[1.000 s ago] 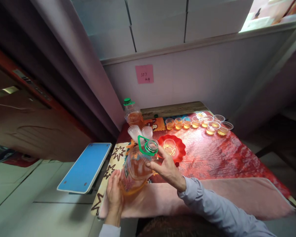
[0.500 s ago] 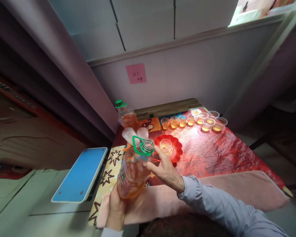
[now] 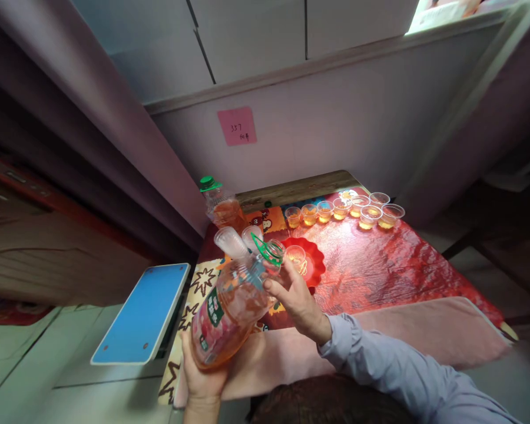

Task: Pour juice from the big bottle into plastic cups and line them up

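Note:
A large clear bottle (image 3: pixel 232 312) of orange-pink drink, uncapped and with a green ring handle at its neck, tilts with its mouth toward the right. My left hand (image 3: pixel 205 374) cups its base from below. Near the neck, my right hand (image 3: pixel 298 294) grips the bottle's upper side with thumb and fingers. Just beyond the mouth lies a red scalloped dish (image 3: pixel 318 268), and in it stands a clear plastic cup (image 3: pixel 295 257). Stacked clear cups (image 3: pixel 232 242) sit behind the bottle, partly hidden by it.
Several small cups of amber drink (image 3: pixel 324 212) line the table's back. A second bottle with a green cap (image 3: pixel 225 209) stands at the back left. A pink cloth (image 3: pixel 415 333) runs along the front edge. Left of the table is a blue-topped stool (image 3: pixel 143 315).
The bottle has tipped further over, its mouth moving right toward the cup in the red dish. My left hand has shifted slightly left and down with the base.

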Action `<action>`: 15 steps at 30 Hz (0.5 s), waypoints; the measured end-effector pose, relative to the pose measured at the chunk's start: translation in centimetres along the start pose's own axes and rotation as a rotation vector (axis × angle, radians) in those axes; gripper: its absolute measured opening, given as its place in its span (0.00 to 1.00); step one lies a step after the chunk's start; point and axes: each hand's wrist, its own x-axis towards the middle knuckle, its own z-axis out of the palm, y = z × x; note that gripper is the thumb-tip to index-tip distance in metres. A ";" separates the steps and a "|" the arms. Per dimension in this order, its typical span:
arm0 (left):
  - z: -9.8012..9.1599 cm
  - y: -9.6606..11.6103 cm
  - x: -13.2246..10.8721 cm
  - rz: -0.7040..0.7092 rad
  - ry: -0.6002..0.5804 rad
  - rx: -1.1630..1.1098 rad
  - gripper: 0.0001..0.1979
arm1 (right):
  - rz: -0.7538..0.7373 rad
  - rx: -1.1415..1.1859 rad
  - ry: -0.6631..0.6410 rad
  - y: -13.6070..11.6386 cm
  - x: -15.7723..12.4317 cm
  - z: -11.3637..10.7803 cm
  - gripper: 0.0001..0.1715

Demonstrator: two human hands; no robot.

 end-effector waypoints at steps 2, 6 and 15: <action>1.0 0.6 -0.6 0.005 0.160 0.013 0.33 | 0.013 0.042 0.026 0.8 0.2 -0.2 0.40; 3.7 2.0 -1.1 0.017 0.343 0.038 0.33 | 0.031 0.032 0.094 2.2 0.6 -0.8 0.33; 5.5 2.5 -0.9 0.002 0.380 0.038 0.27 | 0.217 0.042 0.237 5.3 0.9 -2.5 0.41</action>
